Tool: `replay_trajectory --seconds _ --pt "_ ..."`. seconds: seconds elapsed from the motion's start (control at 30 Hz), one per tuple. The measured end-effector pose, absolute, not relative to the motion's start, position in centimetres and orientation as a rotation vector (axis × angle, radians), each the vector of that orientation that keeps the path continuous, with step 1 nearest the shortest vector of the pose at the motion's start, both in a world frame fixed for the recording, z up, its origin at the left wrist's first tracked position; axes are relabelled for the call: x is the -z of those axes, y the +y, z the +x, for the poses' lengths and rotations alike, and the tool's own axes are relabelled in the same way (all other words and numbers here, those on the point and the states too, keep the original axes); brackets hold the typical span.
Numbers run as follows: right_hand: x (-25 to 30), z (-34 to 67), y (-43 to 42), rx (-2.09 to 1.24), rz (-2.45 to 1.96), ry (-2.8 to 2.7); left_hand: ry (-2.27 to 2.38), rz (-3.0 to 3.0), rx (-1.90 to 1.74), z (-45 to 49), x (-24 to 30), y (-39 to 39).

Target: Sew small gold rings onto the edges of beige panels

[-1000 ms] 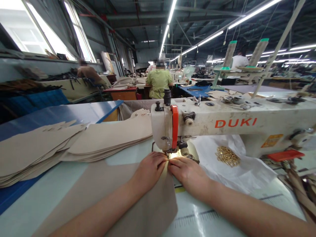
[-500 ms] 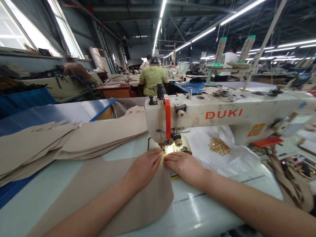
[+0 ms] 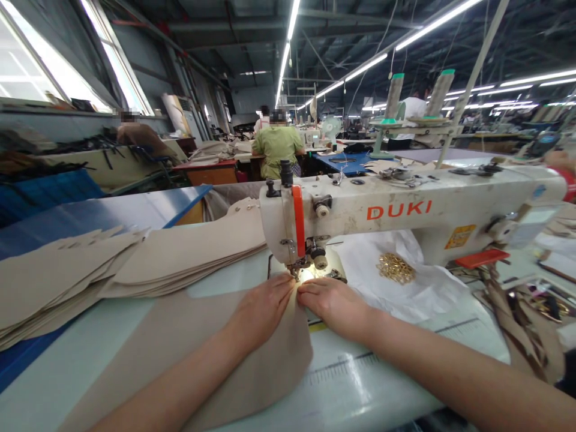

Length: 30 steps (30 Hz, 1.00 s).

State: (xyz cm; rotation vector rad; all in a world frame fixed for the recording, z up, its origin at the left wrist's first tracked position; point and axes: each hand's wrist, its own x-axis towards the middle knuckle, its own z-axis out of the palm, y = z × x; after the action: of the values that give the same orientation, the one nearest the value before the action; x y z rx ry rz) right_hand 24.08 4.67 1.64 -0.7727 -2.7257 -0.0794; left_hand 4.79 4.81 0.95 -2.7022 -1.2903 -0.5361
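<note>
Okay, here's what I'm seeing on the head cam right now. Both arms reach out over a pale sewing table (image 3: 76,354), up to a cream DUKI sewing machine (image 3: 360,210). The beige fabric panel (image 3: 274,366) lies flat on the table, with its top end running up to the presser foot (image 3: 294,271), right under the machine's little work light.

The left hand (image 3: 263,309) and right hand (image 3: 333,305) are both spread flat and pressing down on the panel, one on each side of the needle area. The fingertips (image 3: 288,287) nearly meet just in front of the foot. Neither hand looks like it's pinching anything from here, just holding the cloth down, though the light glare right at the fingertips hides some of the detail.

To the left of the machine there's a stack of cut beige pieces (image 3: 193,258), overlapping a second stack (image 3: 54,282), both lying on the table and its blue edge. To the right, a crumpled white plastic bag (image 3: 432,294) has a pile of small gold rings (image 3: 395,268) on it, right behind the right hand. Further right are some patterned strips (image 3: 517,324), and across the aisle a person in a green top (image 3: 278,147) sits with their back to me.
</note>
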Motion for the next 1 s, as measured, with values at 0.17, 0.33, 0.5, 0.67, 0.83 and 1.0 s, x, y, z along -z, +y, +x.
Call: replay_trajectory --seconds 0.17,0.33,0.5,0.67,0.83,1.0 --pt "-1.6 24.1 4.9 0.088 -0.78 -2.728 -1.33 -2.678 0.527 5.0 -1.1 5.1" --pt "-1.5 24.1 5.1 0.085 -0.782 -2.736 -1.341 -2.681 0.552 5.1 -1.2 5.3" --pt "-1.5 24.1 4.9 0.071 -0.794 -2.737 -1.348 -2.688 0.593 5.1 -1.2 5.2" --pt "-1.6 24.2 4.6 0.072 -0.809 -2.729 -1.355 -2.678 0.615 5.1 -1.1 5.2" --pt "-1.7 24.3 4.7 0.099 -0.817 -2.721 -1.371 -2.667 0.656 5.2 -1.0 5.4" --pt "-1.7 24.1 3.5 0.065 -0.646 -2.715 -1.34 -2.671 0.72 4.5 -1.1 3.1"
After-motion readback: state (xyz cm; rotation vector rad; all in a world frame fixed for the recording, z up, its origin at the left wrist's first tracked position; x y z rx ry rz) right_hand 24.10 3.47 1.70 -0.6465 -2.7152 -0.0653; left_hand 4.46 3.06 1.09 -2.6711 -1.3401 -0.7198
